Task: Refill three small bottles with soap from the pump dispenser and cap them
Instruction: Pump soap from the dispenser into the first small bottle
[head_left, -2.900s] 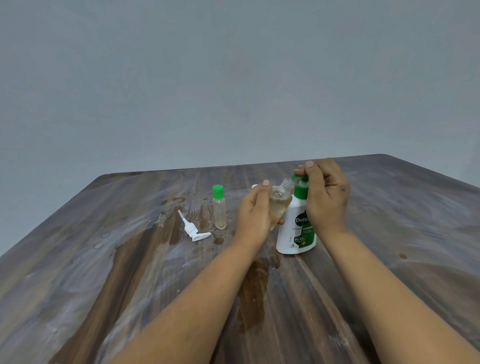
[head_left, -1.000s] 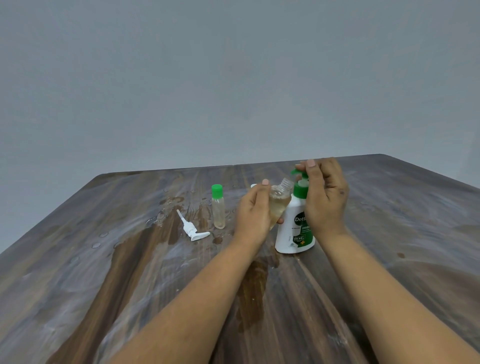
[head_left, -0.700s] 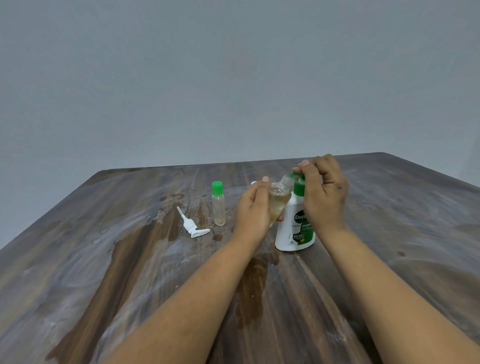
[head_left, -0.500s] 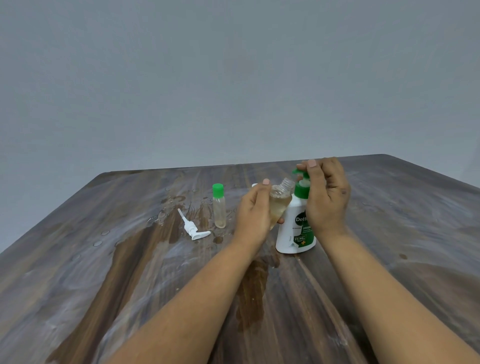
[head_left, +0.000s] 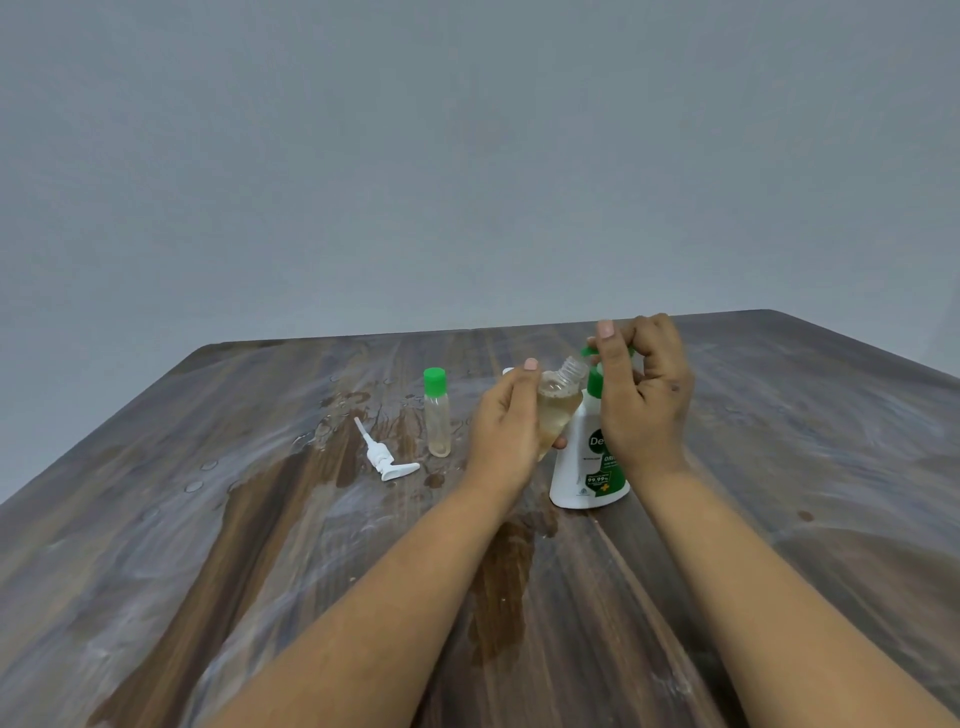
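My left hand holds a small clear bottle without a cap, tilted so its mouth points at the nozzle of the white pump dispenser with a green head. The bottle holds pale yellow soap in its lower part. My right hand rests on top of the green pump head, fingers curled over it. A second small bottle with a green cap stands upright to the left. A small white thing peeks out behind my left hand; what it is cannot be told.
A loose white pump piece lies on the wooden table left of the capped bottle. Wet patches and drops mark the table around the bottles and toward me. A plain grey wall stands behind the far edge.
My right hand has gone down and come up on the pump head more than once. The left hand and its bottle have stayed at the nozzle.
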